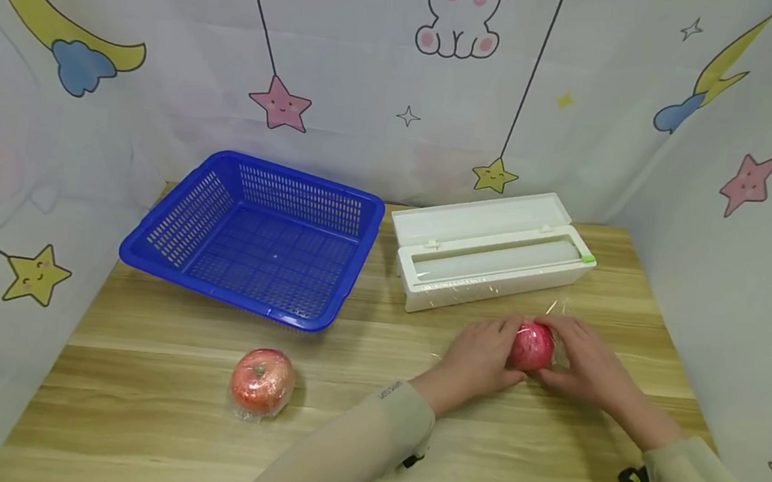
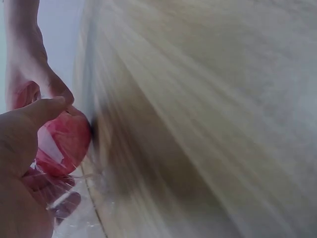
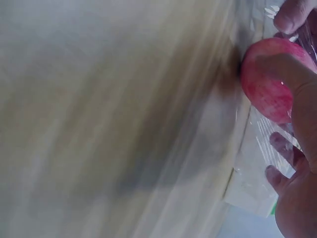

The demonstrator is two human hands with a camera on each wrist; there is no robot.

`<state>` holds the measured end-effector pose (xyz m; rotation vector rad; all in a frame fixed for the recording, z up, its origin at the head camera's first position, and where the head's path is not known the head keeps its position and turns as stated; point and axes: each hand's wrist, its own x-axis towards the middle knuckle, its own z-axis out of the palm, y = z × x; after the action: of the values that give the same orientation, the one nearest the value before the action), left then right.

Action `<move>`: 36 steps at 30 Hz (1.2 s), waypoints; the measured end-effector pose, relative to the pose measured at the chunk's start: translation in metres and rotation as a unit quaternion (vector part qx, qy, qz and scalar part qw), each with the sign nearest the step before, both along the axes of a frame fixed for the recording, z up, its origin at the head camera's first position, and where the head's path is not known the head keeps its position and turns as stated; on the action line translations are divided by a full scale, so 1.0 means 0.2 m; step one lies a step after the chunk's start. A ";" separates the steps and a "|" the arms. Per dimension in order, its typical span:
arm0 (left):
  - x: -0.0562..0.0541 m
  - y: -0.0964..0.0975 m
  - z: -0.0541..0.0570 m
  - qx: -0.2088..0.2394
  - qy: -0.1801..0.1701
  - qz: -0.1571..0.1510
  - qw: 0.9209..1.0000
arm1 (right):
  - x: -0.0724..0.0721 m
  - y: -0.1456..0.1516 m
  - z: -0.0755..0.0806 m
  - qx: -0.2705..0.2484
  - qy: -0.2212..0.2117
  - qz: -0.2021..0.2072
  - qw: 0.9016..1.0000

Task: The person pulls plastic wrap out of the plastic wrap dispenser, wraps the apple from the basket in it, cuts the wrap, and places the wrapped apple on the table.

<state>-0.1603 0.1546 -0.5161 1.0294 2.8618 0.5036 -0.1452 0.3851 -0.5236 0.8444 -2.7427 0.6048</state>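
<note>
Crimson fruit (image 1: 532,347), one, in two hands (image 1: 476,354), one orange-red fruit (image 1: 263,382), one basket (image 1: 243,302)

The basket (image 1: 266,249) sits back left on the surface (image 1: 519,455), the cling-film dispenser (image 1: 500,285) to its right. Nearer me, one apple (image 1: 263,382) is before the basket, another apple (image 1: 532,347) between left hand (image 1: 476,354) and right hand (image 1: 586,365).

The head view is evenly bright; wrist views are dimmer, the tabletop (image 2: 223,99) blurred.
</note>
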 end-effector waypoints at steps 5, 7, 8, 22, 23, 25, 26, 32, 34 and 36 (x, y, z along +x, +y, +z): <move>-0.01 0.01 0.03 -0.044 0.014 0.022 0.999 | -0.06 0.01 0.04 0.016 -0.025 0.017 0.999; -0.02 0.01 0.04 -0.055 0.029 0.026 0.998 | -0.09 0.01 0.06 0.027 -0.039 0.022 0.999; -0.02 0.01 0.04 -0.058 0.036 0.026 0.997 | -0.10 0.01 0.07 0.032 -0.048 0.023 0.998; -0.08 0.05 -0.01 -0.020 0.046 0.048 0.998 | -0.18 -0.01 0.18 0.062 -0.142 0.028 0.988; -0.08 0.05 -0.01 -0.016 0.046 0.051 0.997 | -0.18 -0.01 0.17 0.056 -0.148 0.027 0.987; -0.09 0.05 -0.01 -0.008 0.039 0.058 0.998 | -0.19 -0.01 0.17 0.046 -0.159 0.023 0.986; -0.10 0.05 -0.01 -0.002 0.032 0.063 0.998 | -0.18 -0.01 0.17 0.042 -0.163 0.020 0.985; -0.13 0.05 0.01 0.031 -0.010 0.083 0.996 | -0.16 -0.01 0.15 0.030 -0.146 0.003 0.989; -0.14 0.05 0.02 0.039 -0.025 0.087 0.995 | -0.15 -0.01 0.14 0.033 -0.110 -0.001 0.993; -0.16 0.05 0.04 0.046 -0.039 0.090 0.994 | -0.14 -0.02 0.12 0.042 -0.056 0.003 0.998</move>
<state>-0.1917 0.1641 -0.5073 0.7480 2.9008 0.6784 -0.1741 0.3815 -0.4991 0.8617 -2.8850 0.5581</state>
